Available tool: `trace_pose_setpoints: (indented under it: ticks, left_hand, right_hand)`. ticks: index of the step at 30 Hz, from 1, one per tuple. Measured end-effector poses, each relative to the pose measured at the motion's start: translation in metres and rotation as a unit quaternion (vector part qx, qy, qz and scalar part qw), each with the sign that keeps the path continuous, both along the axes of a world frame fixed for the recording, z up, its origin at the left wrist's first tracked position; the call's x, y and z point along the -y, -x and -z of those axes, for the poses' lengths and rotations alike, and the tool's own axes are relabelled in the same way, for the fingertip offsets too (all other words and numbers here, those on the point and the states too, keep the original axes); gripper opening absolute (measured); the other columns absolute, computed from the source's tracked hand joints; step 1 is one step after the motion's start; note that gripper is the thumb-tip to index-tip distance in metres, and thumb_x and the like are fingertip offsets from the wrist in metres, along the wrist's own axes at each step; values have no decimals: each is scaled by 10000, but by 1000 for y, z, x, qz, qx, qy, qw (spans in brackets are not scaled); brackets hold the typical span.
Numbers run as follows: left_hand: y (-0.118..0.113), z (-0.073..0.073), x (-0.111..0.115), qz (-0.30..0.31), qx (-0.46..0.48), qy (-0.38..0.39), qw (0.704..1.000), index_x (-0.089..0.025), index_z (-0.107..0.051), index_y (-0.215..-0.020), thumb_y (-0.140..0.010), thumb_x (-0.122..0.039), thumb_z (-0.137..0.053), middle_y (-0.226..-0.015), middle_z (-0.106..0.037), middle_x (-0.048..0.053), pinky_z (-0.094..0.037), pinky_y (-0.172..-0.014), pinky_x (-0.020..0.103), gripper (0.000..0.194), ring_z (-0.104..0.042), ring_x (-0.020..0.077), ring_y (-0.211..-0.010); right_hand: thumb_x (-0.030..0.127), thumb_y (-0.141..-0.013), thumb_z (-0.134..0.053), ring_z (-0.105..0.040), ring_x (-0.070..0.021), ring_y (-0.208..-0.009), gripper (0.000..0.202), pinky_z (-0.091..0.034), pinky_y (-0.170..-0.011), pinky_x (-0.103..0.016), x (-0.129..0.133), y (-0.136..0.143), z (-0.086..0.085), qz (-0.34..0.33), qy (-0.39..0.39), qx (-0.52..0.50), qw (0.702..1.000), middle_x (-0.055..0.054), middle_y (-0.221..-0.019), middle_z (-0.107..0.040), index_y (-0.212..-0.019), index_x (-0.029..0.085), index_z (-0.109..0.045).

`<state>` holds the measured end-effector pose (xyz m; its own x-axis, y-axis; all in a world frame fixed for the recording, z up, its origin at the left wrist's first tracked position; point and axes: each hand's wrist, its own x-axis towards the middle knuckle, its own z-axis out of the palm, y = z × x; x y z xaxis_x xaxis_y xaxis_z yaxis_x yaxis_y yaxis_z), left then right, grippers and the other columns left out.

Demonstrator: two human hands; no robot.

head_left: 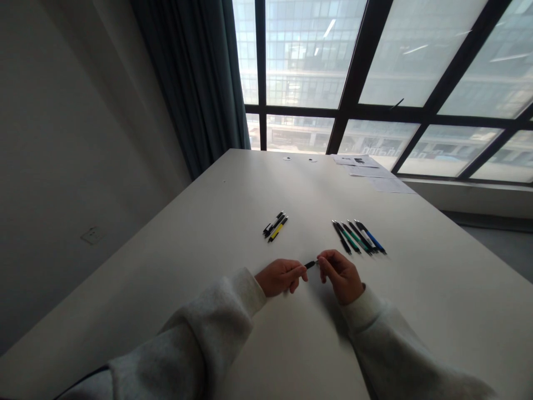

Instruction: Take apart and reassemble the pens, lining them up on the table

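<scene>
Over the near part of the white table (200,244), my left hand (282,276) is closed around a dark pen (310,264). The pen points to the right, and most of its barrel is hidden in that hand. Thumb and fingers of my right hand (339,273) pinch the pen's tip end. Beyond my left hand lies a small group of pens, among them a yellow and black pen (278,229). Past my right hand is a row of several pens, including a green pen (351,237) and a blue pen (371,237).
Sheets of paper (366,169) lie at the table's far right edge. Two small white pieces with dark spots, one a white piece (312,160), sit at the far edge. A dark curtain (195,72) and a large window (308,55) stand behind the table.
</scene>
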<state>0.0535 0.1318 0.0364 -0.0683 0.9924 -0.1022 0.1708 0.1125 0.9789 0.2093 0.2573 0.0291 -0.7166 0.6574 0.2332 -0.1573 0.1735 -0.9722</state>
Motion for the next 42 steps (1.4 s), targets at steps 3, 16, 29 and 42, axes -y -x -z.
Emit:
trace_pose_setpoints:
  ticks: [3, 16, 29, 42]
  left_hand:
    - [1, 1, 0, 1, 4, -4, 1000, -128, -630, -852, -916, -535, -425, -515, -528, -34, -337, -480, 191, 460, -400, 71, -435]
    - [2, 2, -1, 17, 28, -18, 999, -128, -618, -847, -914, -530, -436, -514, -527, -36, -347, -511, 191, 446, -400, 68, -453]
    - [2, 2, -1, 18, 34, -23, 999, -123, -616, -859, -915, -528, -435, -530, -526, -33, -309, -485, 197, 447, -373, 67, -453]
    - [2, 5, -2, 4, 48, -23, 999, -125, -608, -852, -913, -523, -431, -526, -511, -35, -277, -458, 196, 440, -340, 66, -445]
  right_hand:
    - [394, -842, -652, -500, -110, -461, 207, -431, -443, -249, 0, 0, 0, 6, 2, 2, 1000, 33, -571, -547, -843, 189, -620]
    - [348, -795, -703, -486, -93, -441, 217, -401, -424, -239, -1, 0, -1, -27, 8, 13, 1000, 22, -563, -559, -909, 165, -724]
    - [378, -804, -666, -477, -101, -467, 296, -393, -421, -245, -14, -4, 4, 3, 15, 26, 1000, -5, -643, -585, -1006, 163, -704]
    - [229, -807, -578, -571, -175, -638, 145, -482, -645, -343, -20, 1, 15, 34, -337, 175, 925, -69, -754, -629, -810, 164, -708]
